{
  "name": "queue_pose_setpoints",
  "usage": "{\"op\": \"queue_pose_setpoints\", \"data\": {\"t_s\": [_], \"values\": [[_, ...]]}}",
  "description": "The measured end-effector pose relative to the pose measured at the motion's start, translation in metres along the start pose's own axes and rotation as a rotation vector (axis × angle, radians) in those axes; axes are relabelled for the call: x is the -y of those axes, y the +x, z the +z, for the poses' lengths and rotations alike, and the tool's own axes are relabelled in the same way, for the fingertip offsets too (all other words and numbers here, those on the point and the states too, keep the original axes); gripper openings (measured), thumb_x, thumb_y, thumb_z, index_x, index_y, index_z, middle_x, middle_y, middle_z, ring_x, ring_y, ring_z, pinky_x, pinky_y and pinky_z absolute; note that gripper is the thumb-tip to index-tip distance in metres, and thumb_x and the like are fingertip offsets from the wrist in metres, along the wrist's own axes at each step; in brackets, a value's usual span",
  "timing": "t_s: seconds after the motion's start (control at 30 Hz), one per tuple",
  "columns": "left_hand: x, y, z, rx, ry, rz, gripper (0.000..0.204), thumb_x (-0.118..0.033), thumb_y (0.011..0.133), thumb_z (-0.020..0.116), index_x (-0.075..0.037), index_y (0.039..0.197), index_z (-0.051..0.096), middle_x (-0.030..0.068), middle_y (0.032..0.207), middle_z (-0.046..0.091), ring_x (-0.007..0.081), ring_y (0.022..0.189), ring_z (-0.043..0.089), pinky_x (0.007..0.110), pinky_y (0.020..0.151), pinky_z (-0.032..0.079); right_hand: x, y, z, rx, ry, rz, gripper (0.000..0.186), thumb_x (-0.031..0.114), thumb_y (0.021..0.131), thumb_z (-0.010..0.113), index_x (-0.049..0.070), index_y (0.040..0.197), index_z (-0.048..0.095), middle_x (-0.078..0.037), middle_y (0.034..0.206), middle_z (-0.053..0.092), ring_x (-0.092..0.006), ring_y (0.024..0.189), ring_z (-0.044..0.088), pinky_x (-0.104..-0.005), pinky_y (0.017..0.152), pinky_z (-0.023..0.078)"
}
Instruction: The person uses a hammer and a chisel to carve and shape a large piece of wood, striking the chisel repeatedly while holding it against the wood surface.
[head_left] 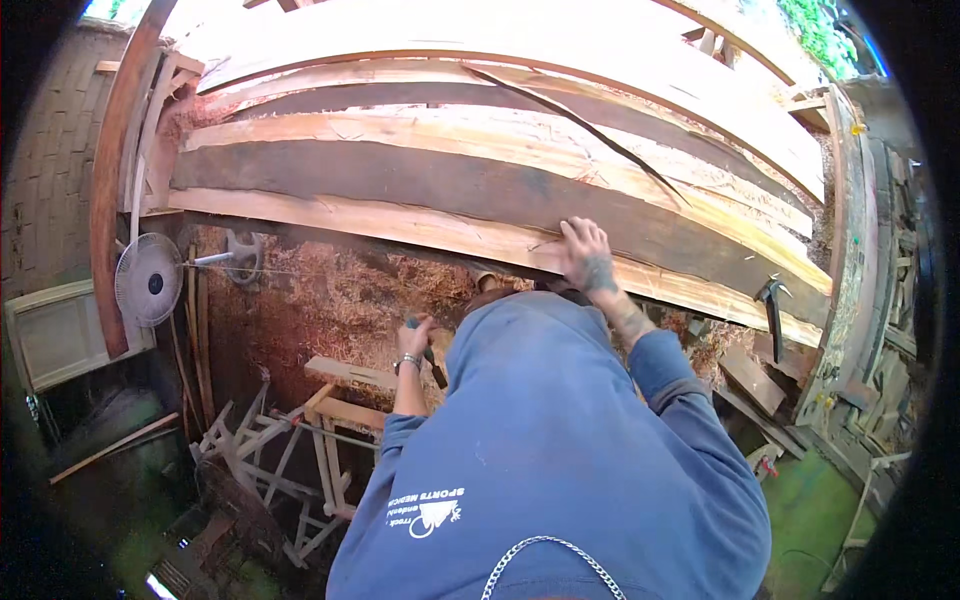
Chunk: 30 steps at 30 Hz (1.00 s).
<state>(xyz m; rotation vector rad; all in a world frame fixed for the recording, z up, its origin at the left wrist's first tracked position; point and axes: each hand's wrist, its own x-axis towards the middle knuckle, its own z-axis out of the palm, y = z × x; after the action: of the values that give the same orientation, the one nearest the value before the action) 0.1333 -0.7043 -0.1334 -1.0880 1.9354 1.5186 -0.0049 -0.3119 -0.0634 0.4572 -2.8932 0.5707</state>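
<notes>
Board [430, 195] is propping the right hand [588, 258], maybe for balance, grip unclear; the left hand [416, 340] is squeezing a greenish handle [412, 323].

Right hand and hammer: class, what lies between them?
Between the right hand and the hammer, the head view shows a stretch of plank, dark brown with a pale near edge.

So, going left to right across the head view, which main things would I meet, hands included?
White fan → left hand → right hand → black-handled hammer → weathered wooden beam at the right.
</notes>
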Motion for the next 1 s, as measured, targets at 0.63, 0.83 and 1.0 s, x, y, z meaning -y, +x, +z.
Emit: {"op": "queue_pose_setpoints", "data": {"t_s": [0.63,0.83,1.0], "values": [[0.009,0.006,-0.017,0.002,0.372,0.053,0.026,-0.023,0.085,0.069,-0.001,0.097,0.069,0.0067,0.081,0.069,0.0136,0.060,0.063,0.030,0.054,0.049,0.025,-0.024,0.003,0.052,-0.072,0.003,0.073,0.018,0.055,0.074,-0.002,0.122,0.055,-0.014,0.111,0.054,-0.0297,0.109,0.053,-0.0421,0.093,0.041],[-0.029,0.065,-0.045,0.044,0.152,0.100,0.032,-0.020,0.085,0.070,0.000,0.110,0.066,0.0057,0.078,0.069,0.0132,0.055,0.060,0.031,0.049,0.049,0.020,-0.019,0.004,0.152,-0.079,0.024,0.065,0.021,0.053,0.075,0.000,0.112,0.056,-0.014,0.105,0.051,-0.0308,0.101,0.051,-0.0416,0.086,0.042],[-0.055,0.068,-0.047,0.003,0.173,0.097,0.027,-0.022,0.085,0.071,-0.005,0.105,0.070,0.0060,0.074,0.069,0.0148,0.052,0.061,0.031,0.047,0.049,0.024,-0.011,0.001,0.098,-0.049,-0.054,0.062,0.022,0.054,0.070,0.001,0.110,0.055,-0.015,0.103,0.051,-0.0327,0.099,0.050,-0.0434,0.085,0.042]]}}
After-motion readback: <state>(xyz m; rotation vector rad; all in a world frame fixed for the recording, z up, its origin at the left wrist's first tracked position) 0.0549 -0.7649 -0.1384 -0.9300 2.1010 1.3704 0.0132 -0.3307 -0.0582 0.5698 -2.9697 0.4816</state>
